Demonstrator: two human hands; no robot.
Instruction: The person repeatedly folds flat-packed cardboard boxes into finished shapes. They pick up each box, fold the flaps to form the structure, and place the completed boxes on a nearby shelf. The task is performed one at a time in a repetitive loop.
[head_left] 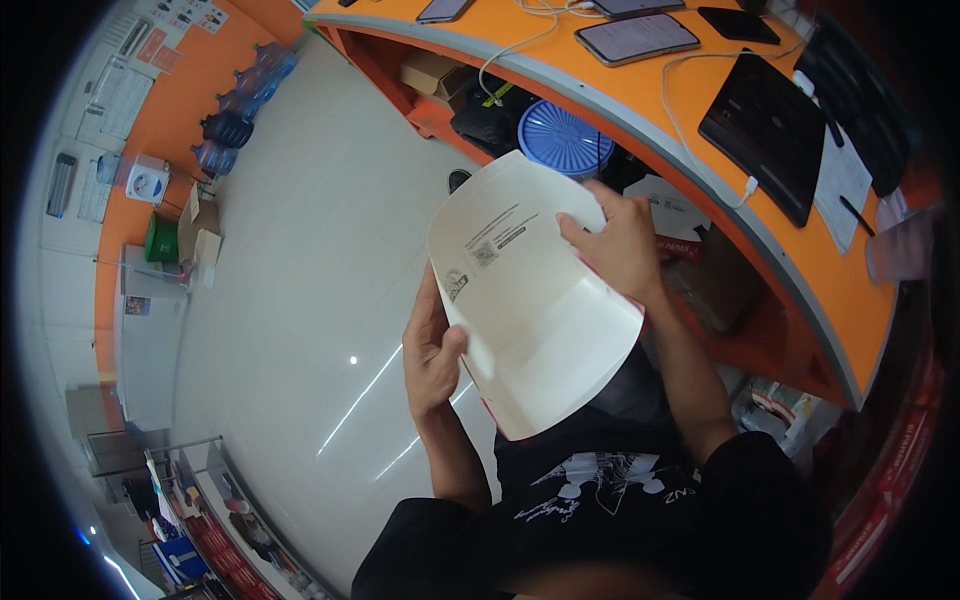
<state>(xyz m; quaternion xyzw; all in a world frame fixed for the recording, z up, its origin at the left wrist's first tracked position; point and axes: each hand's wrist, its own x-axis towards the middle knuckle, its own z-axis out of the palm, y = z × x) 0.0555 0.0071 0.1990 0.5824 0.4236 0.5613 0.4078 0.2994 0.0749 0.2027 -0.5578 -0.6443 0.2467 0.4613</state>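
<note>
I hold a flat white cardboard box blank [530,300] with small dark printing and a red edge, in front of my chest. My left hand [432,350] grips its lower left edge, thumb on the face of the card. My right hand [612,243] grips its upper right edge, fingers curled over the top. The card is tilted, with fold lines showing across its lower half.
An orange counter [800,250] curves across the top right, carrying phones [636,37], a black tablet [770,130], white cables and papers. Under it sit a blue round lid [562,138], boxes and a black bag. Water bottles [235,110] stand by the orange wall at left.
</note>
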